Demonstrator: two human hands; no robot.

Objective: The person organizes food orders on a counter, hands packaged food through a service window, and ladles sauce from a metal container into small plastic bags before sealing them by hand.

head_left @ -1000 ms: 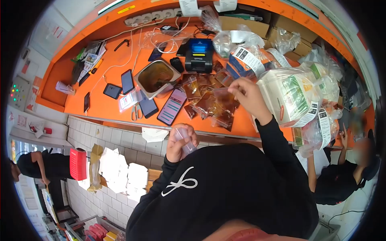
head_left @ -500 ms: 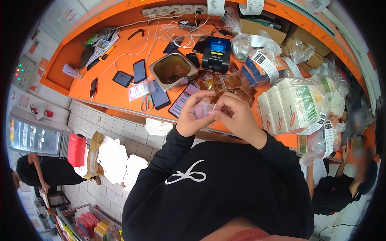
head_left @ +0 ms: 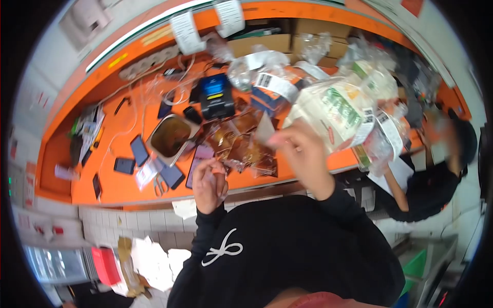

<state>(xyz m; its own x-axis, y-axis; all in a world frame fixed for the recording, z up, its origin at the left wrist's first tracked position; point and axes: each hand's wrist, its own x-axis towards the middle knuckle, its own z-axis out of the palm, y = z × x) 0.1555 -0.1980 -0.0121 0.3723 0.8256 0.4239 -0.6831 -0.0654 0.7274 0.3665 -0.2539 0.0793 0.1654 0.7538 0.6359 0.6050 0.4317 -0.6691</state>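
Observation:
My right hand (head_left: pixel 304 154) is raised over the front of the counter, fingers pinched and blurred by motion. A small pale, see-through plastic bag (head_left: pixel 264 129) hangs at its fingertips. Curled fingers close my left hand (head_left: pixel 208 187) at the counter's front edge; whether anything is inside is hidden. Between and beyond the hands lies a pile of clear packets of brown sauce (head_left: pixel 241 146). Left of the pile stands a steel container (head_left: pixel 159 123) with brown sauce in the bottom and a utensil handle over its rim. A phone (head_left: pixel 201 159) lies just behind my left hand.
A black receipt printer (head_left: pixel 215 100) stands behind the packets. Bagged boxes (head_left: pixel 328 110) with receipts fill the right side. Scissors (head_left: pixel 160 186) and several phones lie on the left. Another person (head_left: pixel 431 169) is at the far right.
My hands were together around a small plastic bag and have parted. The right has moved toward the packets with a bag; the left has dropped leftward. The view has turned to the right.

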